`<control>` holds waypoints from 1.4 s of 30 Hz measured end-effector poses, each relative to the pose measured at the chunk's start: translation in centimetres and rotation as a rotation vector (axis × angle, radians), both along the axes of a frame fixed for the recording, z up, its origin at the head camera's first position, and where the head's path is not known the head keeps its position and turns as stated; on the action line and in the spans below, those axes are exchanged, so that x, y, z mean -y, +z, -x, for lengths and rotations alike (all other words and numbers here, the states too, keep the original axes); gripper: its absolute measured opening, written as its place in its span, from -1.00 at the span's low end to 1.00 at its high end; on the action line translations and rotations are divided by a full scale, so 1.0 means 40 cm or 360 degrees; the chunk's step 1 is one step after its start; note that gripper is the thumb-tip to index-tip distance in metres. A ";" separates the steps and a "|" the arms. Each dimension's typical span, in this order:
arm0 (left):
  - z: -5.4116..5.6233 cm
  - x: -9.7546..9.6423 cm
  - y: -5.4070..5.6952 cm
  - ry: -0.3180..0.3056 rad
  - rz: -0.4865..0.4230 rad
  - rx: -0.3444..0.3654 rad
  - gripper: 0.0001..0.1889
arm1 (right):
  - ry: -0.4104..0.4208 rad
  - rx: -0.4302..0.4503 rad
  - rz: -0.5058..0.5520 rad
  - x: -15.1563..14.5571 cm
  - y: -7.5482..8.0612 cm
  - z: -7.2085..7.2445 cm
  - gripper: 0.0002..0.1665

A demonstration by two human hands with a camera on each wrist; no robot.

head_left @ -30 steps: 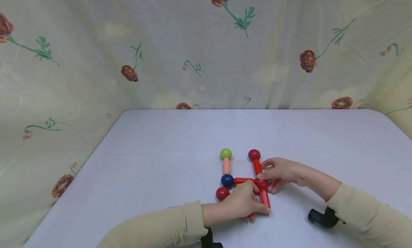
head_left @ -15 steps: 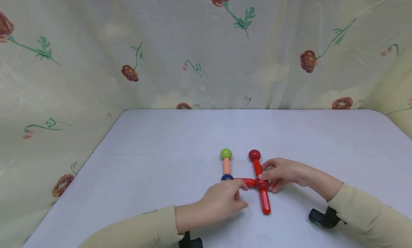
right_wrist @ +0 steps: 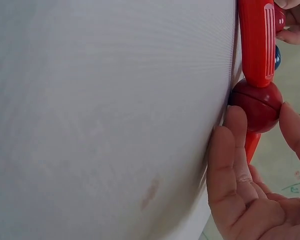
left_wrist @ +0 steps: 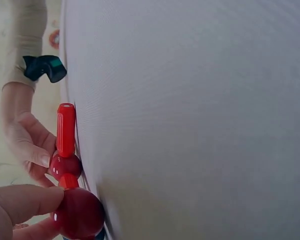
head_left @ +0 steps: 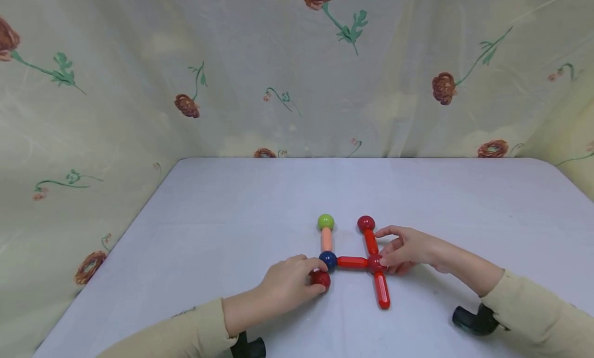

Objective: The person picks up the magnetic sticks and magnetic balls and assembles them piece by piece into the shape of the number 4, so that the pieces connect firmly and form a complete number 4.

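On the table lies a joined figure of toy building balls and rods. A green ball (head_left: 326, 222) tops a peach rod (head_left: 327, 239), which meets a blue ball (head_left: 328, 260). A red rod (head_left: 352, 262) links the blue ball to a red centre ball (head_left: 376, 263). From that centre, one rod leads to a far red ball (head_left: 366, 223); another rod (head_left: 382, 291) points nearer. My left hand (head_left: 289, 286) pinches a separate red ball (left_wrist: 80, 214) beside the blue one. My right hand (head_left: 410, 249) holds the centre ball between thumb and fingers (right_wrist: 236, 122), its index finger near the far rod.
A white-covered table (head_left: 223, 203) bears the pieces, with a flowered curtain (head_left: 278, 79) behind it. Black wrist devices (head_left: 477, 319) hang below both sleeves.
My left hand has left the near red rod, moved left and taken hold of the separate red ball. My right hand has shifted slightly right, still at the centre ball.
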State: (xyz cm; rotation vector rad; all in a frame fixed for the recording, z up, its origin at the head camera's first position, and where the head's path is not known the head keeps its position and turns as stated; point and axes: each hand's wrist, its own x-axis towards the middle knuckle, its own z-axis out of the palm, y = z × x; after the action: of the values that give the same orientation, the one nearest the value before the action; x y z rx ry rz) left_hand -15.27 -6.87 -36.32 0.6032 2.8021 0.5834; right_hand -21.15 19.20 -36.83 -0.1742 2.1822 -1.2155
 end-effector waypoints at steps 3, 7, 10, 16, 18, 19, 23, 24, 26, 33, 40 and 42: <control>0.001 0.002 -0.002 -0.0007 -0.0066 0.0100 -0.68 | -0.0012 -0.0007 -0.0018 0.003 0.001 -0.001 -0.17; -0.003 -0.005 -0.004 -0.0012 -0.0162 0.0301 -0.69 | -0.0024 -0.0010 -0.0039 0.003 0.002 -0.002 -0.17; -0.012 -0.021 -0.007 -0.0025 -0.0237 0.0455 -0.70 | -0.0014 -0.0009 -0.0031 -0.001 0.001 -0.001 -0.20; -0.030 -0.064 -0.010 -0.0129 -0.0328 0.0620 -0.74 | 0.0010 -0.0007 -0.0014 -0.007 -0.002 -0.001 -0.26; -0.033 -0.079 -0.011 -0.0158 -0.0339 0.0646 -0.74 | 0.0020 -0.0011 -0.0013 -0.009 -0.003 -0.001 -0.29; -0.034 -0.086 -0.011 -0.0174 -0.0341 0.0655 -0.74 | 0.0029 -0.0013 -0.0012 -0.009 -0.003 -0.001 -0.31; -0.037 -0.109 -0.012 -0.0230 -0.0323 0.0636 -0.72 | 0.0043 0.0002 -0.0030 -0.010 -0.004 0.000 -0.37; -0.037 -0.113 -0.012 -0.0248 -0.0310 0.0619 -0.71 | 0.0043 0.0005 -0.0036 -0.010 -0.004 0.001 -0.38; -0.037 -0.120 -0.012 -0.0261 -0.0306 0.0610 -0.70 | 0.0049 0.0012 -0.0044 -0.010 -0.003 0.001 -0.39; -0.039 -0.139 -0.012 -0.0277 -0.0267 0.0579 -0.72 | 0.0055 -0.0007 -0.0127 -0.013 -0.013 0.007 -0.47; -0.040 -0.143 -0.014 -0.0273 -0.0271 0.0586 -0.72 | 0.0097 -0.0015 -0.0234 0.004 0.002 -0.002 -0.58; -0.040 -0.145 -0.014 -0.0267 -0.0268 0.0590 -0.72 | 0.0118 -0.0022 -0.0246 0.007 0.002 -0.003 -0.60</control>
State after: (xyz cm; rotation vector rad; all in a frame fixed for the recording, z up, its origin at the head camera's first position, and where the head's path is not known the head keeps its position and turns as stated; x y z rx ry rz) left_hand -13.69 -1.09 -36.90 0.6755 2.3489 0.8091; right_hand -21.05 18.92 -36.76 -0.1973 2.2501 -1.0033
